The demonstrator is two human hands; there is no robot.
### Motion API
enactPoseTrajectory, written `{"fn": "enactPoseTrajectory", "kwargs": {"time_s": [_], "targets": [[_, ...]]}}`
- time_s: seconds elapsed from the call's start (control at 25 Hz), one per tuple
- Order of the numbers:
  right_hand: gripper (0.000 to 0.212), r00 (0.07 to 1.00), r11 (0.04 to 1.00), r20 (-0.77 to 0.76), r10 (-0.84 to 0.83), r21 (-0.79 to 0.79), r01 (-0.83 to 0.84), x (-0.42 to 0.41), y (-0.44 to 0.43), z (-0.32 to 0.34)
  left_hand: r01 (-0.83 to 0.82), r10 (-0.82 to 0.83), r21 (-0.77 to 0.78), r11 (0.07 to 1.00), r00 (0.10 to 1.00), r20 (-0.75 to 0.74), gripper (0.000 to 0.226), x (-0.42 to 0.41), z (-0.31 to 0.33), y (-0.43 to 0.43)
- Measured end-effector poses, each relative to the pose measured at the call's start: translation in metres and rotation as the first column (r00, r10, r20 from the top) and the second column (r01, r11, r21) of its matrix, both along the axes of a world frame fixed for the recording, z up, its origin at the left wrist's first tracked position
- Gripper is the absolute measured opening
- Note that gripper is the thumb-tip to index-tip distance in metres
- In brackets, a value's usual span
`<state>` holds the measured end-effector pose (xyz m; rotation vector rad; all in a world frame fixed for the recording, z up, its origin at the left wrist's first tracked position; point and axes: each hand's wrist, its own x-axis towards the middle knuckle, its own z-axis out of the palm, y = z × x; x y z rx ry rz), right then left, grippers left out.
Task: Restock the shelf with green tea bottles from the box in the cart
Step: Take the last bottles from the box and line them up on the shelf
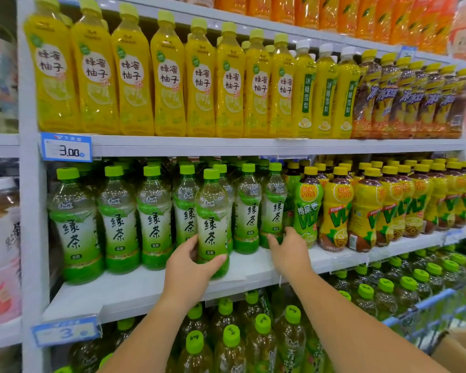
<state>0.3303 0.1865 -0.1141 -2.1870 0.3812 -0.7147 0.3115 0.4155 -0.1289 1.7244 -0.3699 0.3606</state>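
Observation:
Several green tea bottles with green caps stand in rows on the middle white shelf. My left hand grips the lower part of one green tea bottle, upright near the shelf's front edge. My right hand reaches further in and touches the base of another green tea bottle at the right end of the row, fingers curled around its bottom. A corner of the cardboard box shows at the lower right, beside the blue cart rail.
Yellow honey-pomelo bottles fill the shelf above. Yellow lemon tea bottles stand right of the green tea. Green-capped bottles crowd the shelf below. A price tag hangs at the upper shelf's left. Bare shelf surface lies in front of the green tea rows.

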Motion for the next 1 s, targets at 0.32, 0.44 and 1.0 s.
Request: {"fn": "enactPoseTrajectory", "kwargs": {"time_s": [0.32, 0.44, 1.0], "targets": [[0.050, 0.934, 0.910, 0.127, 0.334, 0.214, -0.354, -0.037, 0.063, 0.026, -0.017, 0.019, 0.035, 0.999, 0.998, -0.060, 0.042, -0.017, 0.019, 0.003], [0.046, 0.848, 0.803, 0.139, 0.511, 0.274, -0.529, -0.048, 0.091, 0.029, -0.006, 0.009, 0.075, 0.997, 0.999, -0.033, 0.038, -0.034, 0.024, 0.016], [0.033, 0.622, 0.569, 0.221, 0.752, 0.259, -0.780, -0.054, 0.283, 0.036, -0.439, 0.414, 0.186, 0.879, 0.896, 0.158, 0.038, -0.070, 0.031, 0.185]]}}
